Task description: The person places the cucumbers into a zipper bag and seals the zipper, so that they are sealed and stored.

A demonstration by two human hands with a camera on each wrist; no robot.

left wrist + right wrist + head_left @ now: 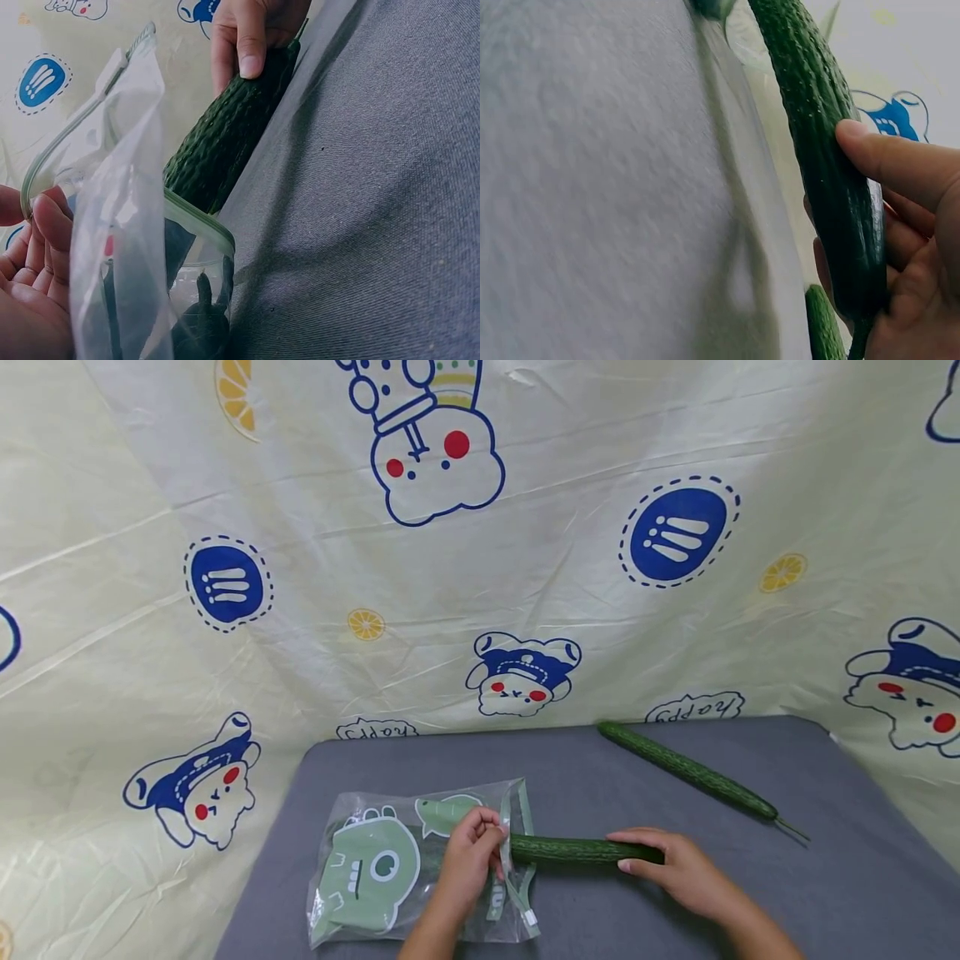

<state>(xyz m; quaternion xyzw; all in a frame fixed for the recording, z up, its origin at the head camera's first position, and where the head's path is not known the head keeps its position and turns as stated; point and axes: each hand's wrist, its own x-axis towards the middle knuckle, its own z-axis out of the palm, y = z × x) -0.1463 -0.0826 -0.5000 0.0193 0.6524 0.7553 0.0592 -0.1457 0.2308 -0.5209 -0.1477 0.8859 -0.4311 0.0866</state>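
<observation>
My right hand (675, 864) grips a dark green cucumber (566, 850) near its stem end, thumb on one side and fingers on the other in the right wrist view. The cucumber's far end is at the mouth of a clear zip bag (427, 893) printed with green cartoon figures. My left hand (474, 852) pinches the bag's rim between thumb and fingers, and in the left wrist view the mouth gapes, with the zip slider (112, 71) on the raised edge. Part of the cucumber's tip is hidden behind the bag's edge and the left hand.
A second cucumber (690, 770) with a thin stem lies slantwise at the back right of the grey cloth-covered table (600, 918). Behind the table hangs a pale sheet (555, 577) with cartoon bears and orange slices.
</observation>
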